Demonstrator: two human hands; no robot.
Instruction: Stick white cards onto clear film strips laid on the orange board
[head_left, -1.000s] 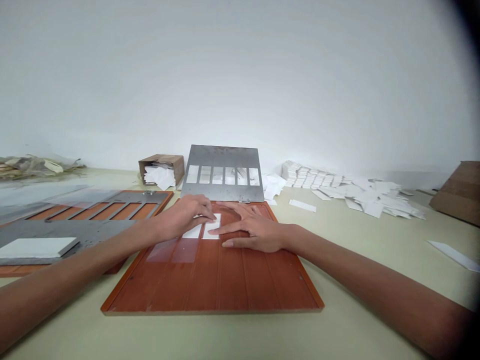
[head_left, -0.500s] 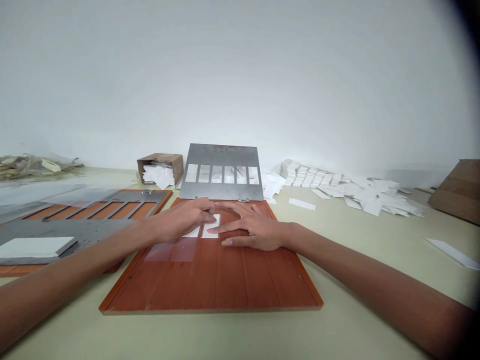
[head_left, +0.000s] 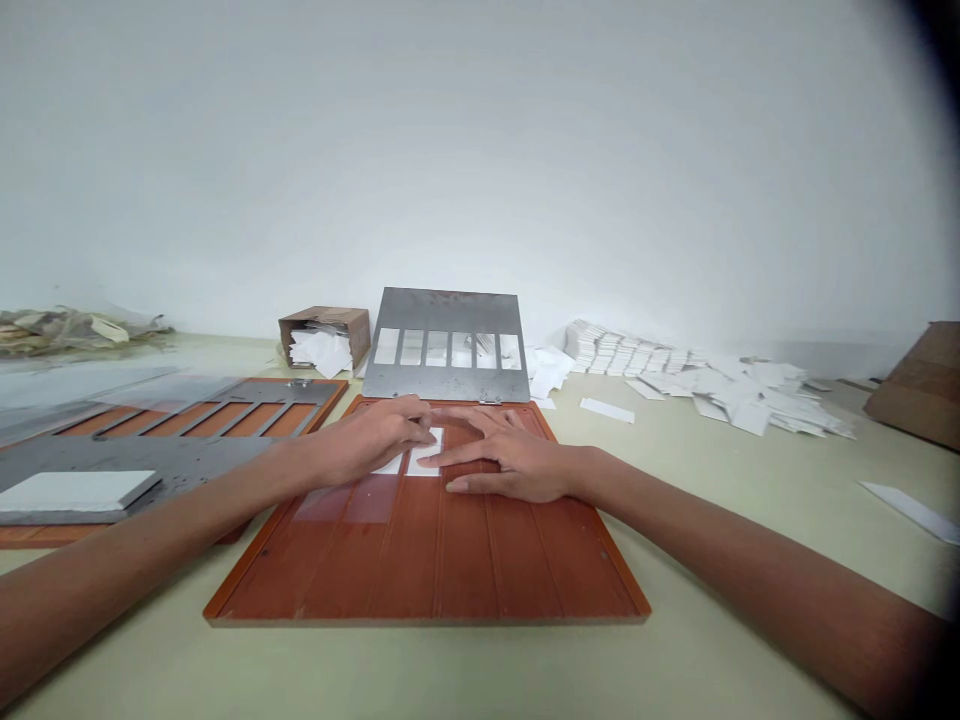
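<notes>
Two white paper pieces (head_left: 424,458) right under fingertips of L hand (head_left: 375,435) and R hand (head_left: 510,462); no grip. L fingers curled, tips pressing; R fingers spread flat, apparently pinning paper against slip. Paper lies on orange wood board (head_left: 450,560). Past fingertips, six-window metal stencil plate (head_left: 442,312) propped up off board. Farther, cardboard box (head_left: 324,325), white paper stacks (head_left: 622,345).
</notes>
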